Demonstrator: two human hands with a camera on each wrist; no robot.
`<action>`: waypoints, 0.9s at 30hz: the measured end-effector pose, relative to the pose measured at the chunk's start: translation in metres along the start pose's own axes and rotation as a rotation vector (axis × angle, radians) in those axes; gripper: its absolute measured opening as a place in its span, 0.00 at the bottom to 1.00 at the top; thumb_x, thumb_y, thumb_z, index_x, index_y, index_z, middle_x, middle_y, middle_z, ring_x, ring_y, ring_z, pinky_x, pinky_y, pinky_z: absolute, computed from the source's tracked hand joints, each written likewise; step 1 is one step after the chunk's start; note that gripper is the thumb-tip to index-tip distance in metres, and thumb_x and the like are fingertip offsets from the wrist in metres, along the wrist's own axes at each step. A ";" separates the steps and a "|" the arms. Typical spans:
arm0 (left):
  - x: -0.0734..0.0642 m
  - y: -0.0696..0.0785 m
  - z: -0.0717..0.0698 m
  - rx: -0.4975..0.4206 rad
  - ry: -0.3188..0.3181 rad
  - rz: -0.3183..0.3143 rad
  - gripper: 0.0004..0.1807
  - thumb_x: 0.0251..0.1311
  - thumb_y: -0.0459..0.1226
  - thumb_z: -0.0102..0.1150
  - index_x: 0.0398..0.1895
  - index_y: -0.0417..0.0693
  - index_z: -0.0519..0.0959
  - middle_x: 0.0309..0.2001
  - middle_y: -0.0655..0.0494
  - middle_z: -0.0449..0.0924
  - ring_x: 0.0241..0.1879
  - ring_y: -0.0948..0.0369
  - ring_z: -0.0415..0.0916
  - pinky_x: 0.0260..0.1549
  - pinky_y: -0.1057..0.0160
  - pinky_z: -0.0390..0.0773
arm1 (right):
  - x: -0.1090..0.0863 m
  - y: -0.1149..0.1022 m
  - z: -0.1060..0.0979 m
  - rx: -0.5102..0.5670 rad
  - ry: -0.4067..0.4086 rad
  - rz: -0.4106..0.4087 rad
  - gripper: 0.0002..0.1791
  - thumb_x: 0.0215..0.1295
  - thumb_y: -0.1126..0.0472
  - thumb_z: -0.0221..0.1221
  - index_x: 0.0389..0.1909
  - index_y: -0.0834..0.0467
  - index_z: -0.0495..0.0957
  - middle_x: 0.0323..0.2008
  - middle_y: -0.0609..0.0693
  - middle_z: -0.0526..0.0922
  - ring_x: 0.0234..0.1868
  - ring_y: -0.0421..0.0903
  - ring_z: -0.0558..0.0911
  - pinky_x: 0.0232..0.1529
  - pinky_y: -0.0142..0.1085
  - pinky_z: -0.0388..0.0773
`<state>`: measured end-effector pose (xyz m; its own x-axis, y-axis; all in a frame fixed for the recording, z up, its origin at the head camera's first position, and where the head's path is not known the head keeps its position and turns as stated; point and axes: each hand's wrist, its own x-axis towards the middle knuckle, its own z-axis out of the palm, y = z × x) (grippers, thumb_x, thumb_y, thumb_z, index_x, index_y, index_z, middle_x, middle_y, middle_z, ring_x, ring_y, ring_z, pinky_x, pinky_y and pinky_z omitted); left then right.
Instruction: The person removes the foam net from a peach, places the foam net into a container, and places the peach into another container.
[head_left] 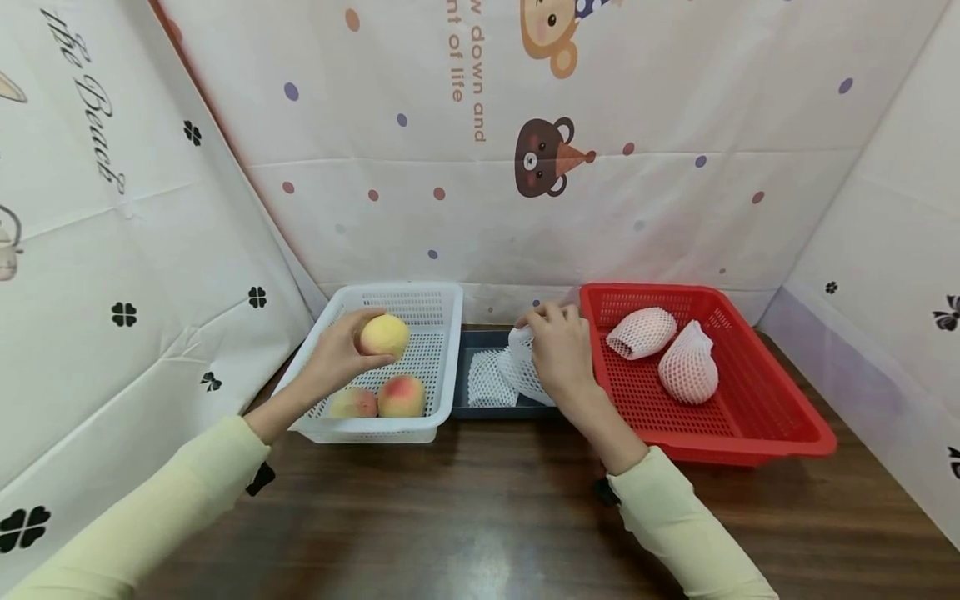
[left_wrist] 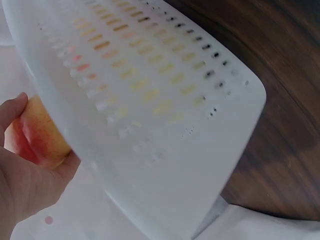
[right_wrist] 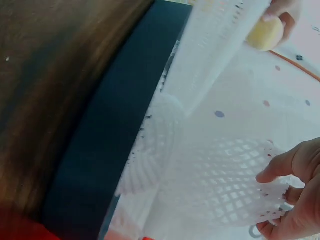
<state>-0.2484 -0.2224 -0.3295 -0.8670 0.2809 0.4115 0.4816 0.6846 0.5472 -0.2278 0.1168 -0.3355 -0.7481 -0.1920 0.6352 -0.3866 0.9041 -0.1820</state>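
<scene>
My left hand (head_left: 337,354) grips a yellow peach (head_left: 386,337) above the white basket (head_left: 448,350); the left wrist view shows the red-blushed side of this peach (left_wrist: 42,132). Two more peaches, one with a red top (head_left: 402,396) and one paler (head_left: 354,403), lie in the basket below. Over the dark grey tray (head_left: 491,338), my right hand (head_left: 561,354) pinches a white foam net sleeve (right_wrist: 225,180) at its edge, and the net hangs down from the fingers. Another foam net (head_left: 491,382) lies in the tray.
To the right stands a red basket (head_left: 780,404) holding two fruits in foam nets, one lying (head_left: 642,332) and one with a gathered top (head_left: 688,364). The grey tray sits between the two baskets on a dark wooden table (head_left: 480,500). Printed cloth (head_left: 450,225) hangs behind.
</scene>
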 end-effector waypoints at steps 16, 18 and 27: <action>0.020 -0.026 -0.024 0.139 -0.132 -0.099 0.43 0.50 0.38 0.79 0.68 0.34 0.70 0.57 0.34 0.78 0.46 0.44 0.77 0.43 0.46 0.77 | -0.027 -0.010 0.041 0.016 -0.550 -0.150 0.11 0.63 0.74 0.63 0.43 0.59 0.85 0.39 0.57 0.83 0.41 0.56 0.83 0.43 0.46 0.83; 0.023 -0.028 -0.025 0.159 -0.152 -0.104 0.43 0.50 0.38 0.79 0.68 0.33 0.70 0.55 0.34 0.79 0.44 0.45 0.77 0.42 0.47 0.77 | -0.029 -0.007 0.044 0.039 -0.603 -0.175 0.09 0.65 0.72 0.61 0.43 0.61 0.85 0.37 0.57 0.83 0.40 0.55 0.83 0.42 0.46 0.83; 0.041 -0.037 -0.020 0.230 -0.244 -0.112 0.43 0.51 0.40 0.78 0.68 0.32 0.69 0.56 0.34 0.78 0.48 0.44 0.75 0.44 0.45 0.75 | -0.025 0.005 0.049 0.061 -0.625 -0.222 0.07 0.69 0.69 0.58 0.42 0.64 0.85 0.34 0.58 0.83 0.39 0.54 0.83 0.42 0.48 0.82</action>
<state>-0.2991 -0.2502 -0.3183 -0.9312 0.3289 0.1572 0.3645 0.8461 0.3888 -0.2377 0.1074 -0.3888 -0.8120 -0.5731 0.1108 -0.5837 0.7978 -0.1514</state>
